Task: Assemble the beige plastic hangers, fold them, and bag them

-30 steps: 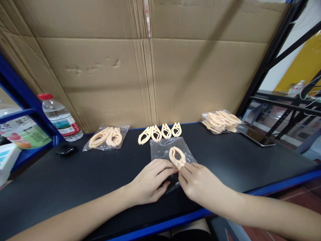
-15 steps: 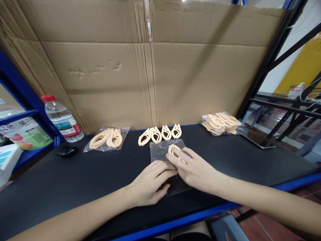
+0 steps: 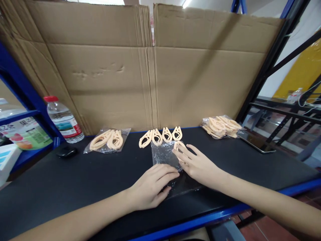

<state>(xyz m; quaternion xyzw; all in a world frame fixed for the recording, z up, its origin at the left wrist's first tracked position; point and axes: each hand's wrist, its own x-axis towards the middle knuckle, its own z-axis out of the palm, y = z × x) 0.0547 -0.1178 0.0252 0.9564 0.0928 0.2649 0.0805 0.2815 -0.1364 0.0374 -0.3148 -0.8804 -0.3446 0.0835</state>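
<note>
A clear plastic bag [image 3: 163, 156] lies flat on the black tabletop in front of me. My left hand [image 3: 154, 185] rests palm down on its near part, fingers stretched and thumb apart. From the right, my right hand [image 3: 197, 164] has its fingers bent over a beige folding hanger [image 3: 179, 145] at the bag's upper right. Those fingers hide much of the hanger, and I cannot tell whether it is inside the bag or on top. Just beyond the bag, several loose beige hangers [image 3: 157, 137] stand in a row near the back edge.
At the left lie a bagged pair of hangers [image 3: 106, 140] and a black object [image 3: 67, 151], near a water bottle [image 3: 65, 122]. A bagged stack of hangers [image 3: 220, 126] and a phone [image 3: 258, 142] are at the right. Cardboard [image 3: 110, 73] walls off the back.
My right hand has moved the hanger slightly away from me, toward the bag's upper right. The left hand stays on the bag. My view has tilted up a little.
</note>
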